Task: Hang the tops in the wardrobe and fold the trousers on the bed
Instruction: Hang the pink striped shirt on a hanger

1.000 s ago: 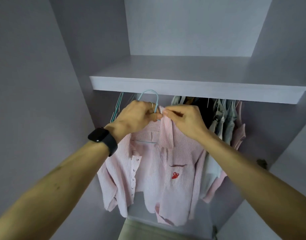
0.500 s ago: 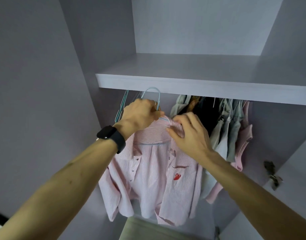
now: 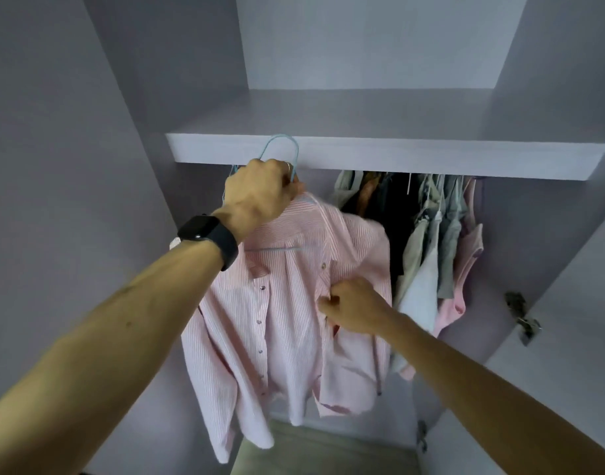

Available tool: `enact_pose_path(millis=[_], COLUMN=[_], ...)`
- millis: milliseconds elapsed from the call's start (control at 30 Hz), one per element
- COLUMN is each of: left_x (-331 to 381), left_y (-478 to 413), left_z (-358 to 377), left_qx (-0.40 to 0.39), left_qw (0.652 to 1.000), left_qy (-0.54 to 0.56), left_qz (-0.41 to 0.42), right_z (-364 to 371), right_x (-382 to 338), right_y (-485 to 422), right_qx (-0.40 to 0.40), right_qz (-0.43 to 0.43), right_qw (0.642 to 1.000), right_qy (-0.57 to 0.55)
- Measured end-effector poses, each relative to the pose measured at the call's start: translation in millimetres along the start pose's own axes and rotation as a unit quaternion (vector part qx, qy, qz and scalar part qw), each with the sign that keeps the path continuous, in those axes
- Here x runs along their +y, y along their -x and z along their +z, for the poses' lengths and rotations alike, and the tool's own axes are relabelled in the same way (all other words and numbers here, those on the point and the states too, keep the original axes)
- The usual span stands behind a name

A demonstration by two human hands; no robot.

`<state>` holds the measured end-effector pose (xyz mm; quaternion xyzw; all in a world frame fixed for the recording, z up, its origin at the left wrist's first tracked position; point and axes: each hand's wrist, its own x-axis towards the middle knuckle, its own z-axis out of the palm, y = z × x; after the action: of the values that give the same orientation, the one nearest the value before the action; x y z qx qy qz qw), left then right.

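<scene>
Left hand (image 3: 260,193) grips the blue hanger (image 3: 281,135); right hand (image 3: 354,308) seemingly pinches the pink shirt (image 3: 287,320) front.

black watch (image 3: 205,231) with dark strap | thin pale ring (image 3: 288,165) | metal hinge (image 3: 522,317) on the right-hand door panel (image 3: 575,337), upper | second hinge (image 3: 421,437) lower on the same edge, blurred | olive-beige surface (image 3: 328,450) at the bottom, kind unclear | lilac-grey wall (image 3: 54,166) left

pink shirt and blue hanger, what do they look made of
Pink shirt: likely thin woven cotton or blend, matte, fine stripes, soft folds. Blue hanger: thin smooth rod bent into a hook, probably coated wire or plastic; cannot tell which.
</scene>
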<state>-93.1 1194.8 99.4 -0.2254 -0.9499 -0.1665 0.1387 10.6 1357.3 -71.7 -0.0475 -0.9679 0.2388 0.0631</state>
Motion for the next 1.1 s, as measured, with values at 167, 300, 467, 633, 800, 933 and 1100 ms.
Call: enact_pose_path(millis=[167, 300, 467, 633, 800, 933, 1100], left_x=[-14.0, -10.4, -3.2, -12.6, -23.2, -20.8, -30.7], left_y=[-2.2, -7.5, -13.2, -11.0, 4.7, 14.7, 14.1], left_z=[9.5, 12.4, 2.9, -5.0, -3.0, -2.4, -8.6], left_qx=[-0.001, -0.012, -0.007, -0.026, -0.042, -0.019, -0.044], left_qw=[0.999, 0.999, 0.999, 0.999, 0.998, 0.999, 0.994], left_qy=[0.011, 0.035, 0.038, 0.034, 0.036, 0.03, 0.077], left_qz=[-0.035, -0.037, -0.018, 0.016, 0.034, 0.016, 0.06], right_z=[-50.0, -40.4, -12.3, -5.2, -37.6, -48.8, -39.4], right_x=[15.0, 16.2, 6.4, 32.0, 27.6, 11.8, -1.1], right_y=[-6.0, -0.8, 17.3, 8.7, -2.5, -12.5, -13.6], right_qx=[0.059, 0.053, -0.155, -0.047, 0.278, 0.336, 0.246], right_qz=[0.061, 0.076, 0.033, 0.021, -0.066, -0.11, -0.116], right_qw=[0.989, 0.988, 0.984, 0.981, 0.945, 0.922, 0.96], right_qy=[-0.123, -0.127, -0.083, -0.188, -0.158, -0.16, -0.068])
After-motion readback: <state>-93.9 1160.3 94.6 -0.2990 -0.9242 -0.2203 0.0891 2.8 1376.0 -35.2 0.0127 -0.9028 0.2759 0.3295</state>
